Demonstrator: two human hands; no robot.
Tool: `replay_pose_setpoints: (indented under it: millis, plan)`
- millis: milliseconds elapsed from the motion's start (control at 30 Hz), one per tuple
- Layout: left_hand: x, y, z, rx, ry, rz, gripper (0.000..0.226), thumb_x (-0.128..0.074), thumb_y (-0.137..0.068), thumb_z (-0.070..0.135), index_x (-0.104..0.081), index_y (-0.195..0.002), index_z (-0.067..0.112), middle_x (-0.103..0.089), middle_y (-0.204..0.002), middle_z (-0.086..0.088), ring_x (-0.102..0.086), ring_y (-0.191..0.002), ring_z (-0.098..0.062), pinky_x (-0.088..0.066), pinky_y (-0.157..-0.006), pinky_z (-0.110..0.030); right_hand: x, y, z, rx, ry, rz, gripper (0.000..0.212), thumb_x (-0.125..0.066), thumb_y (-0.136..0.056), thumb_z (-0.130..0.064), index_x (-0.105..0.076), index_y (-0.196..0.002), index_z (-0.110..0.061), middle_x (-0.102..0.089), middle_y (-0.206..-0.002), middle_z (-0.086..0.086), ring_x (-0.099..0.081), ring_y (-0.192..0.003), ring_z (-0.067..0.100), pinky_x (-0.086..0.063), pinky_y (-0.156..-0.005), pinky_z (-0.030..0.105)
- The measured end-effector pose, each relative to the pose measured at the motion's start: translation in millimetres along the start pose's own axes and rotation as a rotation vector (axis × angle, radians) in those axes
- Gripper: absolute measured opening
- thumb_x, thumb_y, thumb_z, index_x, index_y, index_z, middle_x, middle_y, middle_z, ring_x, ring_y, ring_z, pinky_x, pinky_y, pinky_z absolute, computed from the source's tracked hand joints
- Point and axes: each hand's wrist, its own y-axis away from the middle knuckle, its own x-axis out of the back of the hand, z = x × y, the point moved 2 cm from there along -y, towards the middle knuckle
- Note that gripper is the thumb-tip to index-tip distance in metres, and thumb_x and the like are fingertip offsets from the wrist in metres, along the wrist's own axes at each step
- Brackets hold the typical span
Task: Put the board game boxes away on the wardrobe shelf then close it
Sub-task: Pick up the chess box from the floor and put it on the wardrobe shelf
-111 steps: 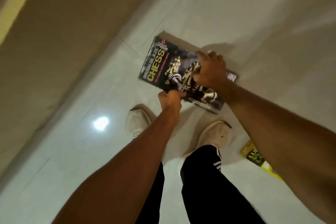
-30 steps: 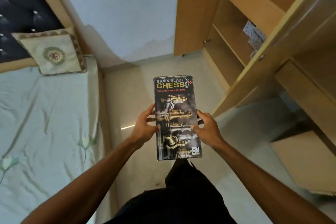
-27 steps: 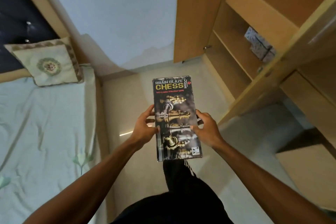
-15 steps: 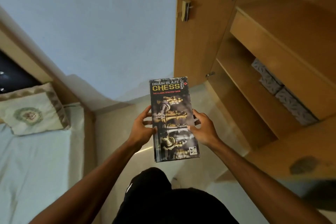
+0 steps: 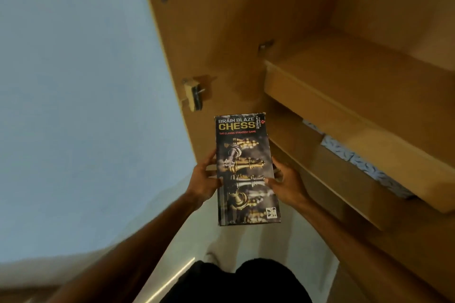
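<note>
Most of both hands' fingers lie behind the chess box [image 5: 246, 170], so only the thumbs and the backs of the hands show. The left hand [image 5: 203, 181] grips the box's long edge at 9 o'clock, with its thumb on the printed front. The right hand [image 5: 286, 186] grips the opposite edge at 3 o'clock the same way. Both forearms run off the bottom of the view.

On the lower shelf at 3 o'clock, blue-and-white patterned items [image 5: 344, 152] show only as a strip. The front edge of the upper shelf [image 5: 344, 86] covers the rest, and what they are cannot be told. The wardrobe interior towards 1 o'clock is soft and blurred. A small fitting [image 5: 193, 94] on the open wardrobe door [image 5: 209, 32] at 11 o'clock is hard to make out.

The box is held in the air just below the middle of the view, in front of the door and to the 9 o'clock side of the shelves, touching neither. It is tall, narrow and dark, held lengthwise with its title end away from the person. White and yellow lettering reads "BRAIN BLAZE CHESS", with a red line, "THE CLASSIC STRATEGY GAME", below it. Gold and silver chess pieces fill the rest of the front. The small marks in its near right corner are too small to read.
</note>
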Motion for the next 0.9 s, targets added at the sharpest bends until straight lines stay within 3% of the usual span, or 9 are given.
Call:
replay_pose_setpoints:
  millis: [133,267,367,433,500,567,667,767,900]
  plan:
    - [-34.8,-98.4,46.6,-0.044,-0.034,-0.153,0.080,-0.067,-0.079,-0.014,-0.042,-0.135,0.037,-0.058,-0.116,0.002,-0.063,-0.104,-0.024,-0.060,-0.065,-0.029,48.2,-63.8,-5.2,-0.038,-0.070,0.141,0.064,-0.065,-0.084,0.004,-0.047,-0.139,-0.022,-0.065,-0.114,-0.001,-0.066,-0.096,0.016,-0.059,-0.074,0.026]
    - [-82.0,-184.0,92.5,-0.076,-0.023,-0.253,0.073,-0.059,-0.079,-0.022,-0.044,-0.137,0.021,-0.061,-0.106,0.008,-0.065,-0.086,-0.008,-0.057,-0.060,-0.019,104.0,-133.3,-3.4,-0.057,-0.094,0.271,0.063,-0.064,-0.083,0.005,-0.050,-0.137,-0.025,-0.066,-0.105,-0.004,-0.067,-0.089,0.011,-0.054,-0.064,0.012]
    - [-119.1,-252.3,124.4,-0.104,-0.062,-0.262,0.070,-0.062,-0.080,-0.019,-0.046,-0.140,0.013,-0.063,-0.113,0.001,-0.064,-0.089,-0.008,-0.059,-0.065,-0.020,149.3,-193.6,1.5,-0.029,-0.091,0.326,0.064,-0.063,-0.083,0.008,-0.051,-0.136,-0.025,-0.066,-0.107,-0.005,-0.064,-0.084,0.001,-0.051,-0.061,0.008]
    - [-145.5,-296.7,144.8,-0.129,-0.063,-0.260,0.064,-0.061,-0.080,-0.018,-0.049,-0.136,0.012,-0.063,-0.120,-0.006,-0.064,-0.095,-0.016,-0.060,-0.068,-0.023,180.1,-236.8,7.1,-0.021,-0.096,0.331,0.065,-0.062,-0.083,0.008,-0.050,-0.137,-0.026,-0.067,-0.110,-0.008,-0.065,-0.083,0.000,-0.056,-0.065,0.015]
    - [-169.4,-335.6,157.4,-0.154,-0.075,-0.240,0.058,-0.062,-0.079,-0.019,-0.053,-0.130,0.006,-0.060,-0.122,-0.010,-0.062,-0.102,-0.025,-0.060,-0.075,-0.028,206.8,-274.9,11.7,-0.040,-0.104,0.301,0.064,-0.060,-0.082,0.005,-0.052,-0.136,-0.030,-0.070,-0.110,-0.007,-0.070,-0.088,0.009,-0.061,-0.070,0.031]
    - [-189.7,-371.4,163.4,-0.152,-0.182,-0.208,0.053,-0.063,-0.079,-0.018,-0.055,-0.125,0.006,-0.059,-0.128,-0.015,-0.061,-0.109,-0.032,-0.058,-0.086,-0.041,226.4,-307.9,17.3,-0.037,-0.086,0.282,0.064,-0.060,-0.082,0.004,-0.052,-0.135,-0.031,-0.071,-0.110,-0.006,-0.070,-0.094,0.014,-0.061,-0.076,0.037]
    - [-215.7,-417.3,172.8,-0.110,-0.352,-0.251,0.061,-0.076,-0.073,-0.007,-0.055,-0.129,0.005,-0.059,-0.130,-0.011,-0.059,-0.118,-0.030,-0.052,-0.096,-0.045,253.2,-349.5,22.9,-0.058,-0.051,0.289,0.059,-0.057,-0.084,0.004,-0.055,-0.132,-0.030,-0.069,-0.112,-0.008,-0.069,-0.095,0.014,-0.061,-0.077,0.030]
    - [-227.4,-443.3,179.2,-0.139,-0.481,-0.465,0.096,-0.094,-0.051,0.032,-0.051,-0.136,0.020,-0.047,-0.142,-0.003,-0.048,-0.131,-0.027,-0.047,-0.105,-0.044,269.6,-374.5,25.0,-0.089,-0.023,0.266,0.054,-0.060,-0.085,0.005,-0.058,-0.129,-0.026,-0.062,-0.105,-0.013,-0.064,-0.091,0.009,-0.055,-0.068,0.013]
    - [-232.3,-476.7,182.6,-0.347,-1.151,-0.591,0.131,-0.084,-0.034,0.068,-0.018,-0.146,0.048,-0.013,-0.156,0.000,-0.020,-0.141,-0.033,-0.024,-0.116,-0.057,282.2,-405.4,36.2,-0.106,0.012,0.251,0.049,-0.066,-0.082,0.000,-0.060,-0.128,-0.018,-0.066,-0.116,-0.001,-0.064,-0.100,0.016,-0.057,-0.086,0.031]
